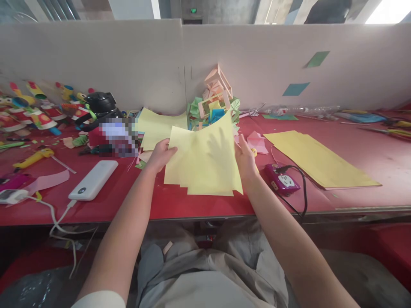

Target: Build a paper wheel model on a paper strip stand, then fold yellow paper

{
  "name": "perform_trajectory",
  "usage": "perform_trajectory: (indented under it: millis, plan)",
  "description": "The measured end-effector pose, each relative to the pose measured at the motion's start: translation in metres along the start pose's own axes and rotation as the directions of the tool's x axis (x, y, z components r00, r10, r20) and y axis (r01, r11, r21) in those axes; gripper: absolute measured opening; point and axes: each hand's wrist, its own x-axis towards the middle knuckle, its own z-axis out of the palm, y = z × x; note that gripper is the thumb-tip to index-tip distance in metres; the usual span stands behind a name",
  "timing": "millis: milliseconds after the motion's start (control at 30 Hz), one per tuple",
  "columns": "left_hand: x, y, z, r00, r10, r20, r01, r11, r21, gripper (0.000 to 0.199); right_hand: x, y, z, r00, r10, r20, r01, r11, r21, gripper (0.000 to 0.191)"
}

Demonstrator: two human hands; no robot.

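Observation:
Several pale yellow paper sheets (pixel 202 164), fanned unevenly, are held up over the front of the red table. My left hand (pixel 161 155) pinches their left edge between thumb and fingers. At the right edge, my right hand (pixel 245 158) grips the sheets, its fingers behind the paper; a hand-shaped shadow shows through. Behind my left hand lies another pale yellow sheet (pixel 162 124). To the right, a stack of deeper yellow paper (pixel 317 160) rests flat on the table.
A purple power socket (pixel 282 179) with a black cable sits right of my right hand. A white power bank (pixel 93 180), a yellow glue gun (pixel 34 158) and paper figures (pixel 38 113) are on the left. Folded paper shapes (pixel 215 100) stand against the grey partition (pixel 128 64).

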Motion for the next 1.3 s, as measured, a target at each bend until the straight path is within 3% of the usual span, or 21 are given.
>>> perform_trajectory:
  millis: [167, 333, 400, 500, 667, 767, 900, 1033, 1133, 1233, 1300]
  plan:
    - [-0.006, 0.008, 0.01, 0.996, -0.088, 0.018, 0.089, 0.99, -0.111, 0.042, -0.001, 0.009, 0.017, 0.994, -0.004, 0.108, -0.003, 0.998, 0.062, 0.058]
    - [-0.019, 0.014, 0.027, 0.96, -0.169, 0.223, 0.224, 0.942, -0.25, 0.043, 0.004, 0.032, 0.026, 0.985, -0.168, -0.026, 0.152, 0.94, -0.304, 0.071]
    - [-0.023, 0.014, 0.033, 0.946, -0.172, 0.274, 0.247, 0.931, -0.269, 0.043, 0.006, 0.038, 0.029, 0.98, -0.193, -0.04, 0.165, 0.914, -0.37, 0.074]
    - [-0.026, 0.011, 0.041, 0.955, -0.152, 0.255, 0.214, 0.949, -0.233, 0.046, 0.009, 0.039, 0.031, 0.986, -0.167, 0.009, 0.16, 0.921, -0.354, 0.073]
    - [-0.023, 0.01, 0.043, 0.98, -0.152, 0.126, 0.177, 0.96, -0.215, 0.052, 0.016, 0.04, 0.026, 0.985, -0.108, 0.133, 0.131, 0.974, -0.182, 0.057]
    - [-0.023, 0.013, 0.043, 0.982, -0.162, 0.096, 0.182, 0.946, -0.267, 0.047, 0.021, 0.049, 0.026, 0.97, -0.182, 0.161, 0.206, 0.966, -0.153, 0.065]
    - [-0.025, 0.014, 0.046, 0.975, -0.167, 0.144, 0.2, 0.947, -0.253, 0.055, 0.021, 0.056, 0.032, 0.963, -0.222, 0.155, 0.248, 0.952, -0.179, 0.075]
    - [-0.023, 0.014, 0.048, 0.983, -0.138, 0.12, 0.168, 0.942, -0.291, 0.055, 0.016, 0.046, 0.034, 0.978, -0.202, 0.05, 0.208, 0.955, -0.213, 0.08]
    - [-0.022, 0.017, 0.043, 0.985, -0.08, 0.153, 0.131, 0.925, -0.358, 0.054, 0.014, 0.034, 0.03, 0.992, -0.087, -0.088, 0.083, 0.995, -0.047, 0.083]
    - [-0.024, 0.02, 0.04, 0.977, -0.036, 0.21, 0.116, 0.918, -0.38, 0.051, 0.011, 0.023, 0.026, 0.988, 0.154, -0.026, -0.147, 0.973, 0.175, 0.079]
    - [-0.025, 0.021, 0.041, 0.972, -0.048, 0.23, 0.132, 0.922, -0.364, 0.048, 0.009, 0.017, 0.024, 0.97, 0.235, 0.058, -0.242, 0.938, 0.249, 0.074]
